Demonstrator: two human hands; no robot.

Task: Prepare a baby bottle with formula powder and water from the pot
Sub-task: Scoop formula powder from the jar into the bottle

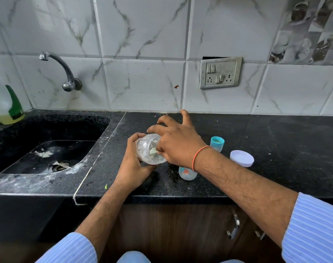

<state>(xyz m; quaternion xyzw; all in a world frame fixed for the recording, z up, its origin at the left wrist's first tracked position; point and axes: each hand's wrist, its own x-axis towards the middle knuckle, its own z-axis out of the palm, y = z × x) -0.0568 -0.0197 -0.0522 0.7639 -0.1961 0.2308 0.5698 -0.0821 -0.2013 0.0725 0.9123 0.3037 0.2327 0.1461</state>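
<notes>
My left hand (133, 164) grips a clear plastic jar (145, 149), tilted with its mouth toward the right, above the black counter (275, 149). My right hand (176, 143) reaches into the jar's mouth, thumb and forefinger pinched on a small pale scoop (153, 151); the other fingers are spread. The baby bottle (186, 172) stands on the counter under my right wrist, partly hidden. A teal bottle cap (216, 143) sits behind it. The white jar lid (242, 158) lies to the right. No pot is in view.
A black sink (48, 149) with a wall tap (65, 73) lies to the left. A detergent bottle (8, 103) stands at the sink's back-left corner. A switch and socket plate (219, 73) is on the tiled wall. Cabinet handles (234, 226) sit below the counter edge.
</notes>
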